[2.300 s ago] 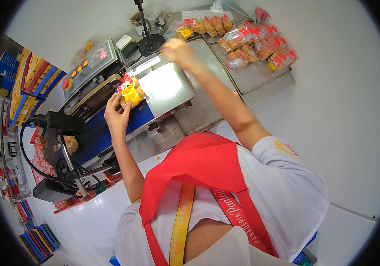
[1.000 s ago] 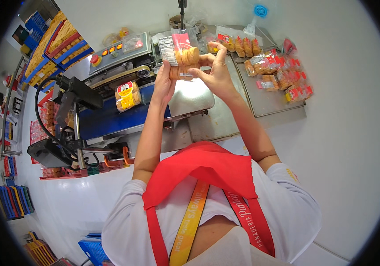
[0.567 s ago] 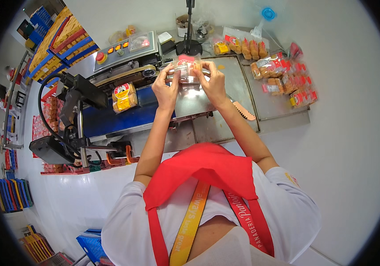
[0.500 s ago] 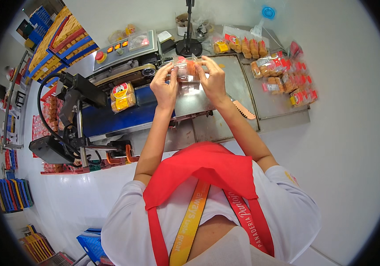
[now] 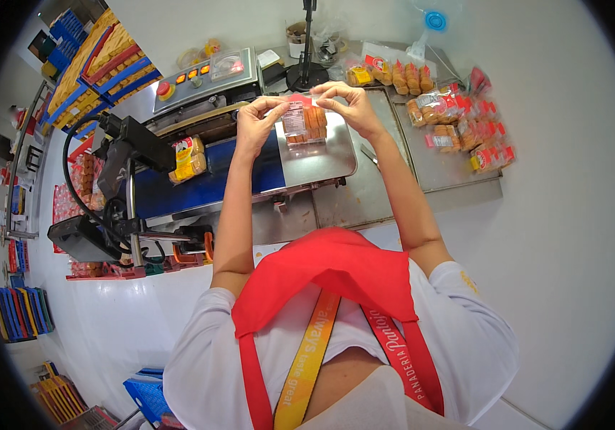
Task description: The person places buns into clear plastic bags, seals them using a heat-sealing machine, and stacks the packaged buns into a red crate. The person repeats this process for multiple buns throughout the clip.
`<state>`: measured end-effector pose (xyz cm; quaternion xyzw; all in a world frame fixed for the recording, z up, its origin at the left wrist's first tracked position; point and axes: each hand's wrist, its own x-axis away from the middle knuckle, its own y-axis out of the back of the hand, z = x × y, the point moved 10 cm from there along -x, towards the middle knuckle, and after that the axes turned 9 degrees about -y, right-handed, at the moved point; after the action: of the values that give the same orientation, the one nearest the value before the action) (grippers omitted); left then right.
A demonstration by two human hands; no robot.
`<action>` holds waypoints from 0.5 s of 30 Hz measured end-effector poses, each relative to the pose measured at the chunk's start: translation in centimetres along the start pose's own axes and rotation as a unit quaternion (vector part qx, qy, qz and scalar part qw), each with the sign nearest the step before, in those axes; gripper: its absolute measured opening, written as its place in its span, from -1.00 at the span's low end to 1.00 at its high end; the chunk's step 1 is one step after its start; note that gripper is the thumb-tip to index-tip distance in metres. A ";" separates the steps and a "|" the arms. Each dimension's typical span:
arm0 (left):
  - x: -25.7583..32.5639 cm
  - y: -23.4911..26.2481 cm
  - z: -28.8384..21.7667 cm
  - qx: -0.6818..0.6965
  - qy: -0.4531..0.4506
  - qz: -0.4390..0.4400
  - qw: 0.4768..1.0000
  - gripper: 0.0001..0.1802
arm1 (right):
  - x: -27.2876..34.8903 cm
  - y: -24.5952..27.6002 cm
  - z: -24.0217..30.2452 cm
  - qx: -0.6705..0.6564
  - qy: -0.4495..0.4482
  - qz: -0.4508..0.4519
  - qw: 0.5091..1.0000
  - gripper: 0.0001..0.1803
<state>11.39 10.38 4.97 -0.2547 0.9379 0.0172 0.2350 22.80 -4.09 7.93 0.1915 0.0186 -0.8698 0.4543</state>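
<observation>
Still pinched, seemingly by both hands [image 5: 261, 122]: bag [image 5: 304, 123].

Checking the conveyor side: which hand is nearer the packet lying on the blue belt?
Left. The left hand pinches the clear packet of biscuits just right of the belt packet; the right hand holds its far corner, farther away.

Pale walls and floor, steel worktable [image 5: 458, 188], stacked blue crates [image 5: 24, 331] at left.
</observation>
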 end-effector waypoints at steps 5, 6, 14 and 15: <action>0.0 0.3 -0.4 0.020 -0.042 0.016 0.999 -0.92 | -0.1 -0.8 -1.7 -0.141 -0.060 0.064 0.986 -0.92; 0.0 0.3 -0.5 0.025 -0.057 0.018 0.998 -0.92 | 0.1 -1.1 -1.0 -0.147 -0.049 0.072 0.985 -0.93; 0.1 1.2 0.3 0.052 -0.046 -0.020 0.997 -0.92 | -0.1 -1.1 -0.5 -0.045 -0.005 0.048 0.998 -0.86; 0.2 1.5 0.2 0.054 -0.045 -0.039 0.997 -0.92 | 0.2 -1.2 -0.1 -0.015 0.001 0.014 1.000 -0.86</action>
<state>10.62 11.67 4.55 -0.2768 0.9153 -0.0317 0.2907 21.78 -3.56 7.57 0.1863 0.0295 -0.8629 0.4689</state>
